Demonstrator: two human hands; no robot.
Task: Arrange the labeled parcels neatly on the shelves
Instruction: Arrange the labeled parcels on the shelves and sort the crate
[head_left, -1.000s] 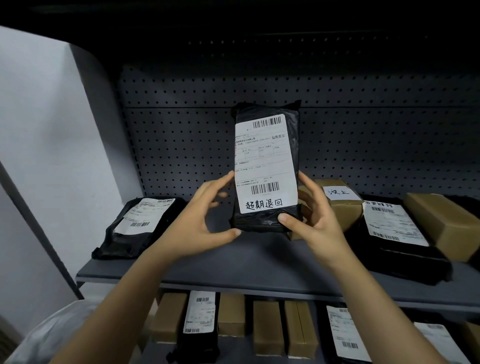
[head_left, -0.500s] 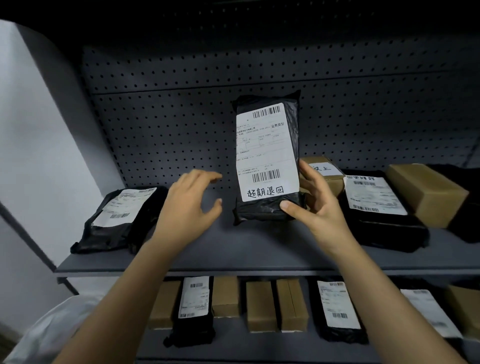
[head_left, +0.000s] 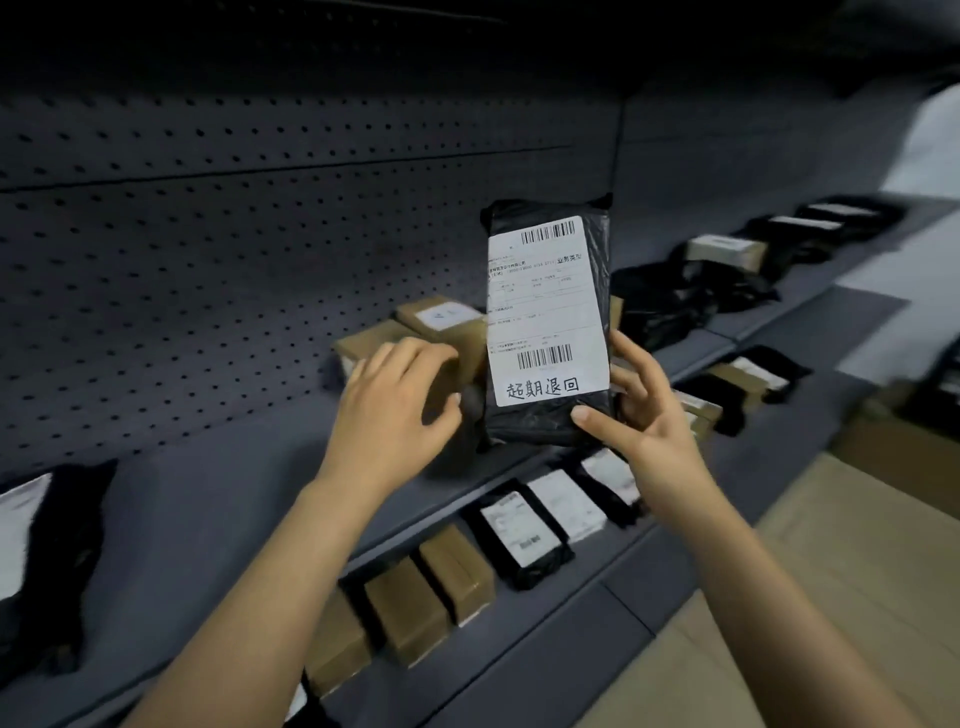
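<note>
My right hand grips the lower right edge of a black parcel with a white barcode label and handwritten characters. The parcel stands upright above the grey upper shelf. Just left of it, my left hand reaches with relaxed fingers over a brown cardboard box on that shelf, fingertips at the box; whether they press it is unclear. The hand holds nothing.
A black labelled parcel lies at the shelf's far left. More black parcels and a box sit along the shelf to the right. The lower shelf holds brown boxes and black labelled parcels. Pale floor lies at right.
The view has swung right and tilted. My left hand moved right onto the brown box. My right hand keeps its hold on the upright black parcel.
</note>
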